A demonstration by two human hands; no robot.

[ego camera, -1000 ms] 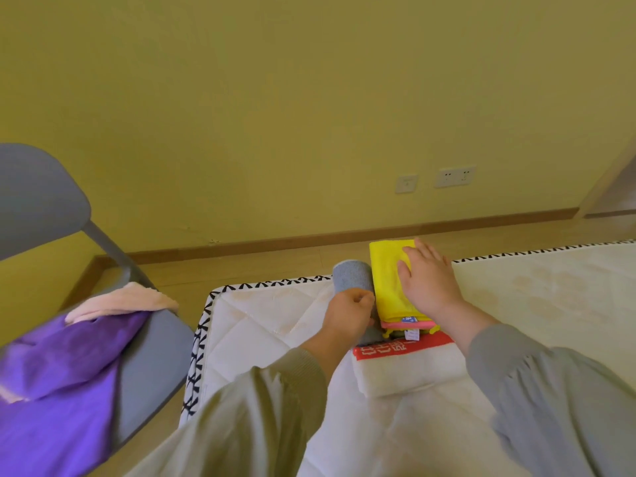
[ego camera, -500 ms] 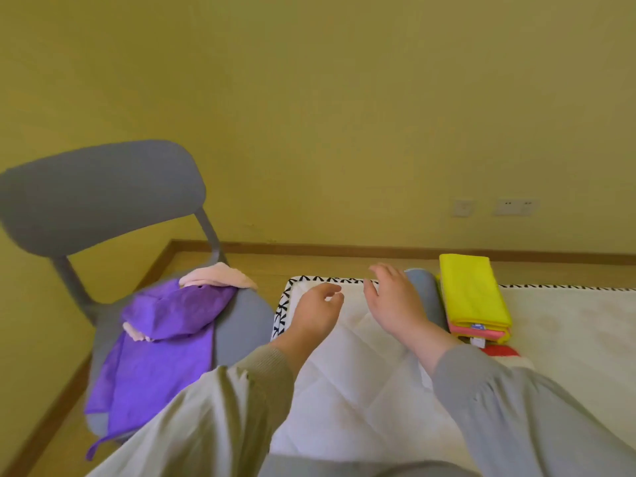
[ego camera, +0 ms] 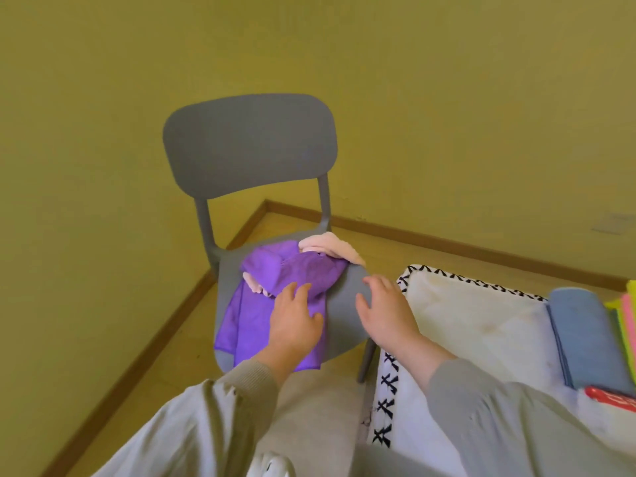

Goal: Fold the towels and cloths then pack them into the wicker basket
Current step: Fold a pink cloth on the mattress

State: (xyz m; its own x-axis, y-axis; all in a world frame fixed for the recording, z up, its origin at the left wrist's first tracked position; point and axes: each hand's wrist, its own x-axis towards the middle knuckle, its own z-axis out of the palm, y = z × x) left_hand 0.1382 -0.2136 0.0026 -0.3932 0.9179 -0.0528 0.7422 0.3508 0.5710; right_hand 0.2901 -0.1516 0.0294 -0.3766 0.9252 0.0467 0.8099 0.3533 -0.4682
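A crumpled purple cloth (ego camera: 275, 287) lies on the seat of a grey chair (ego camera: 247, 142), with a pale pink cloth (ego camera: 330, 247) partly under it at the back. My left hand (ego camera: 294, 321) hovers over the purple cloth with fingers spread, holding nothing. My right hand (ego camera: 385, 308) is open above the seat's right edge. On the white mattress (ego camera: 464, 315) at the right lie a folded blue-grey towel (ego camera: 581, 335), the edge of folded yellow and pink cloths (ego camera: 628, 311) and a white towel with a red band (ego camera: 612, 401). No wicker basket is in view.
The chair stands in the room's corner against yellow walls, on a wooden floor (ego camera: 144, 366) with a brown skirting board. The mattress edge has a black-and-white trim (ego camera: 387, 383). My grey-trousered legs fill the bottom of the view.
My view swung left from the folded stack to the chair. Both hands left the blue-grey and yellow cloths and moved over the chair seat, the left one above the purple cloth.
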